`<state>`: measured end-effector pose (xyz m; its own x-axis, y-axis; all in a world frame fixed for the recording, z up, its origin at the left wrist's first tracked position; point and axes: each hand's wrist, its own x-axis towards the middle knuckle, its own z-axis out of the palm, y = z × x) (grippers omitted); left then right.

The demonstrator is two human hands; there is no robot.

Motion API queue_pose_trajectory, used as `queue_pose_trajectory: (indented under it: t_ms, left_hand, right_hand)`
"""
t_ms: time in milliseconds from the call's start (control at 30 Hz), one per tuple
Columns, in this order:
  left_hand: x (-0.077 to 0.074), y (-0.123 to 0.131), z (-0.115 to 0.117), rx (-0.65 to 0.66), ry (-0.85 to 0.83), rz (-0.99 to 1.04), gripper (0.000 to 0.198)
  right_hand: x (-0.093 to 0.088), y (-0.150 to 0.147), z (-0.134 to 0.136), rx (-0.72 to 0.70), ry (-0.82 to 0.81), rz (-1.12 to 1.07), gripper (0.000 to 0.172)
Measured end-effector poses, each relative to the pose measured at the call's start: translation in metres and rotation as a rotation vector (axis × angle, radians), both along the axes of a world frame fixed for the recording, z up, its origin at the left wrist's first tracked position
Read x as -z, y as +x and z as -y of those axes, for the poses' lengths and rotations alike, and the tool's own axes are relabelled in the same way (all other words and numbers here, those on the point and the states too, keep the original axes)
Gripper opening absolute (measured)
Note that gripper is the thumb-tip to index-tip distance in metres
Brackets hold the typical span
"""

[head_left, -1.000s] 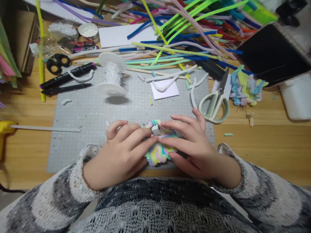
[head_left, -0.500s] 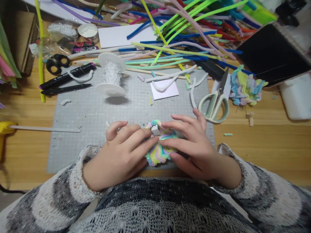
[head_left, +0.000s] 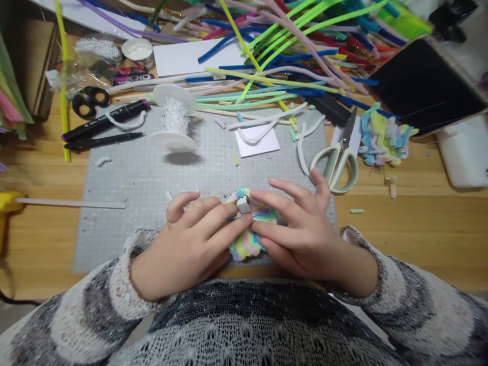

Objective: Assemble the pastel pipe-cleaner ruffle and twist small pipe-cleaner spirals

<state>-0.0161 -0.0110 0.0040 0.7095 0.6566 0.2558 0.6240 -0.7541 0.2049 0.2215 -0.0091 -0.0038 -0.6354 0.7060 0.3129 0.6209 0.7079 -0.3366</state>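
My left hand (head_left: 190, 239) and my right hand (head_left: 301, 229) meet over a pastel fuzzy piece (head_left: 246, 244) of coiled pipe cleaners at the near edge of the grey cutting mat (head_left: 133, 178). Fingers of both hands press on it from either side, fingertips touching in the middle. A small white block (head_left: 243, 205) sits on top of the piece, between the fingertips. Most of the piece is hidden under my hands.
Mint-handled scissors (head_left: 337, 157) lie at the mat's right edge, with a pastel pipe-cleaner bundle (head_left: 383, 137) beyond. A bead spool (head_left: 174, 119), black markers (head_left: 104, 119), a white card (head_left: 257, 140), black scissors (head_left: 87, 99) and a heap of coloured pipe cleaners (head_left: 290, 46) fill the back. A dark tablet (head_left: 423, 86) stands right.
My right hand has slid slightly left and closer over the pastel piece, covering more of it. The left hand has barely moved.
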Motion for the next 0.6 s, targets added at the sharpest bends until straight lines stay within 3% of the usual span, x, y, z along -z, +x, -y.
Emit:
queue_pose_trajectory:
  t_ms: [600]
  left_hand:
    - [-0.0028, -0.0037, -0.0002, 0.091, 0.007, 0.009, 0.026]
  right_hand:
    - [-0.0001, -0.0017, -0.0005, 0.014, -0.036, -0.02, 0.017]
